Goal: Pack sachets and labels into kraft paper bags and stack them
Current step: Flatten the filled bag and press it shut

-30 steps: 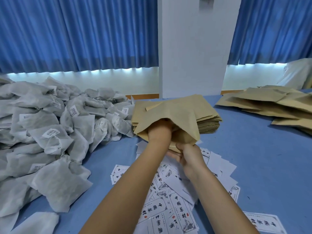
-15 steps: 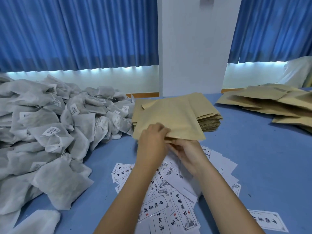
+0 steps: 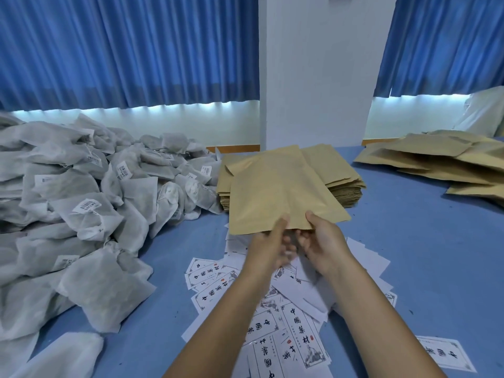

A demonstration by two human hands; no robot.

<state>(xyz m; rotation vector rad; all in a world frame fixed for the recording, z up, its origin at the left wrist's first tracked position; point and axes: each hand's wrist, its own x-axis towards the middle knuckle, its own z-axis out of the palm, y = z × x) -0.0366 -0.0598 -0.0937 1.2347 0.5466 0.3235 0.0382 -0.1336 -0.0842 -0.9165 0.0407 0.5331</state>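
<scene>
Forearms extended, the left hand [image 3: 268, 248] and right hand [image 3: 326, 242] pinch a flat tan kraft paper bag [image 3: 275, 192] by its near edge, thumbs on top.

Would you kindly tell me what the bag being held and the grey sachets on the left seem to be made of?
The kraft paper bag looks like brown kraft paper, matte: a flat tan face with crisp edges. The sachets are probably thin non-woven fabric or mesh, matte and slightly see-through; they slump and crumple softly.

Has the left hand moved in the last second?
Yes. The left hand pulled back from the stack toward the person, now at the bag mouth.
</scene>
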